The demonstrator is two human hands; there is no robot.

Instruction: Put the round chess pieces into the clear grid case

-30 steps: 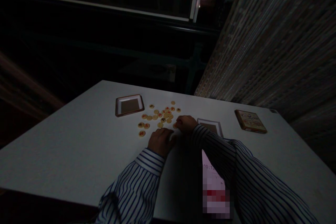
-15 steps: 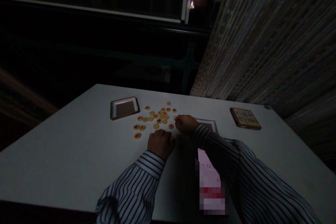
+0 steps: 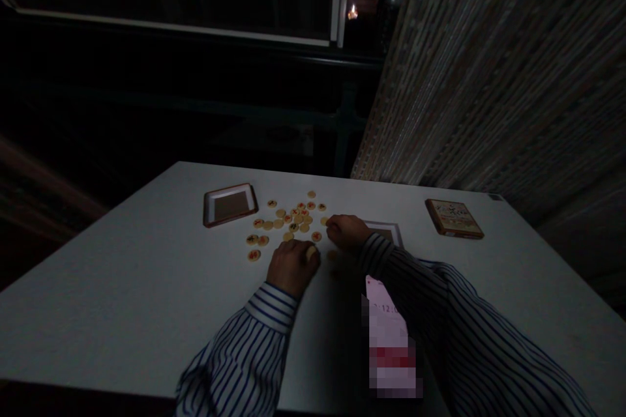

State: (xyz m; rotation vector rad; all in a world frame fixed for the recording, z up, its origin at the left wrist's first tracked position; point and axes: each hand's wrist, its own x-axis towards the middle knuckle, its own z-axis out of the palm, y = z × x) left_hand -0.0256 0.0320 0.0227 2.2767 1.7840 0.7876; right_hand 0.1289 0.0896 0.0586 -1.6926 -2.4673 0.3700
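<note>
My left hand [image 3: 292, 267] is closed, with a pale round Chinese chess piece [image 3: 312, 251] pinched between thumb and forefinger above the table. To its right, my right hand [image 3: 348, 232] is curled with the knuckles up. Its fingertips are at the edge of another chess piece [image 3: 324, 221]; whatever lies inside those fingers is hidden. Several wooden chess pieces [image 3: 293, 227] are scattered beyond the hands, some showing red or black characters, others blank side up. Two dim pieces, one of them a plain disc [image 3: 332, 255], rest in shadow between my hands.
On the white table [image 3: 122, 280], a shallow open box tray [image 3: 206, 208] stands at the back left. Another tray [image 3: 398, 234] is partly behind my right forearm. A printed box lid [image 3: 454, 217] lies to the right. A lit phone [image 3: 387, 326] is under my right arm. A string curtain [image 3: 440, 78] hangs behind.
My left hand has shifted slightly left, and a piece now shows in its pinch. Discs have come into sight in the shadow between the hands. My right hand stays about where it was.
</note>
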